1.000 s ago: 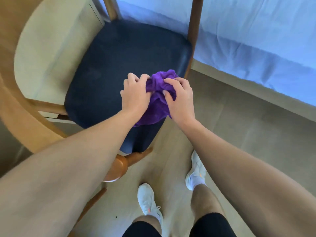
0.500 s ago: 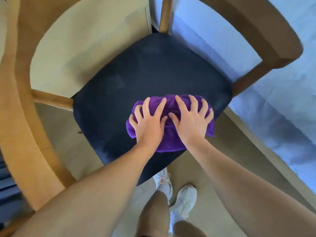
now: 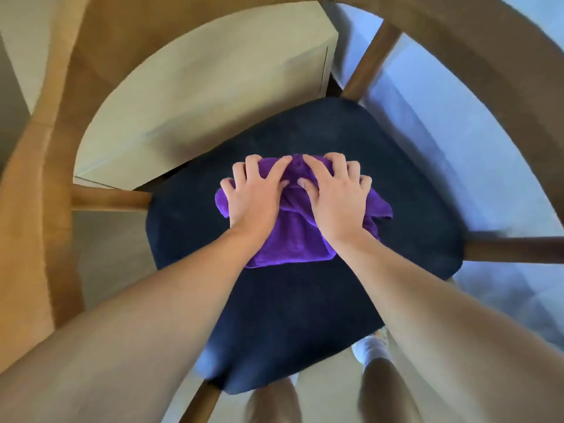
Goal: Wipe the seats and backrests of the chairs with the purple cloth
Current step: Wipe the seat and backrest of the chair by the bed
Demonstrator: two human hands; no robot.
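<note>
The seat [image 3: 406, 190] lies free ahead; the curved backrest [image 3: 494, 65] rings 3 sides.

one wide-angle camera on the person's head faces steeply down, close above the chair seat [image 3: 305, 315]. the forearms [image 3: 137, 331] enter from the bottom edge, the left hand [image 3: 253, 203] and right hand [image 3: 335, 206] on the cloth [image 3: 293, 239] mid-frame; the backrest [image 3: 55, 184] curves around the edges.

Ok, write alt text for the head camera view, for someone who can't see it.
Seen from above, a person's left hand and right hand clutch a bunched purple cloth against the dark blue seat of a wooden chair. The curved wooden backrest arcs around it.
</note>
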